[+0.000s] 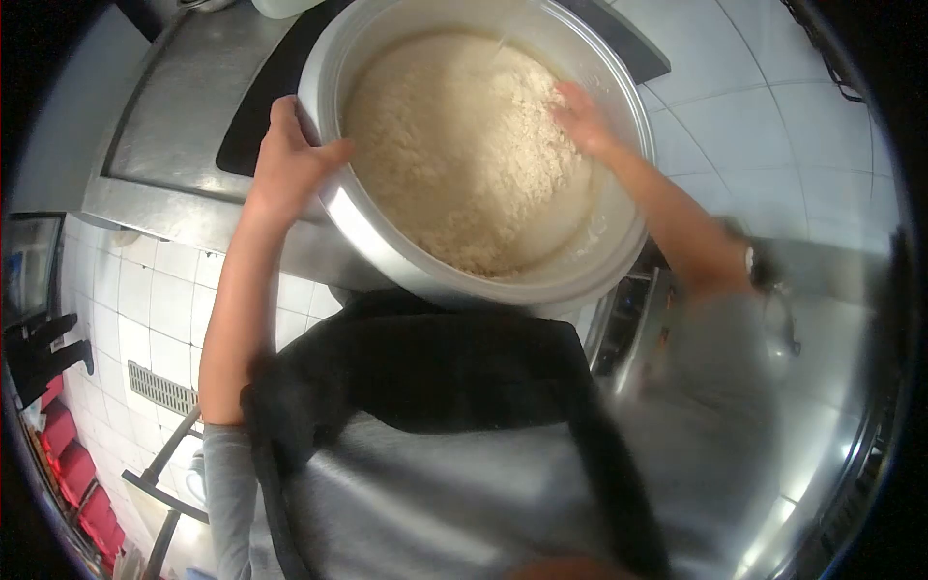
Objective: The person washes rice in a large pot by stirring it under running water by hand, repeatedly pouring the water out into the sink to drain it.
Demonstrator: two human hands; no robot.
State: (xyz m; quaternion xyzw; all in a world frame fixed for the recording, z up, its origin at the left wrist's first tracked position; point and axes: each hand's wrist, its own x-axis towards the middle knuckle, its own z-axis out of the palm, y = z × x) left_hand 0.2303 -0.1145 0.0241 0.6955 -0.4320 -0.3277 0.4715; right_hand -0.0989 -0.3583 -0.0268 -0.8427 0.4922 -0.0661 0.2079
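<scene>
A large round metal pot point(372, 227) is tilted toward me and holds pale grains, which look like rice, in cloudy liquid point(464, 145). My left hand point(295, 159) grips the pot's rim at the left, thumb over the edge and fingers on the outer wall. Inside the pot, at the right, my right hand point(583, 118) touches the grains; its fingertips are partly sunk in them and blurred, so what they hold, if anything, is hidden.
A steel counter point(184, 116) with a black board point(253, 126) lies under and left of the pot. White tiled wall point(715, 58) is at the upper right. Red items point(77, 469) and a metal frame point(164, 493) stand at lower left.
</scene>
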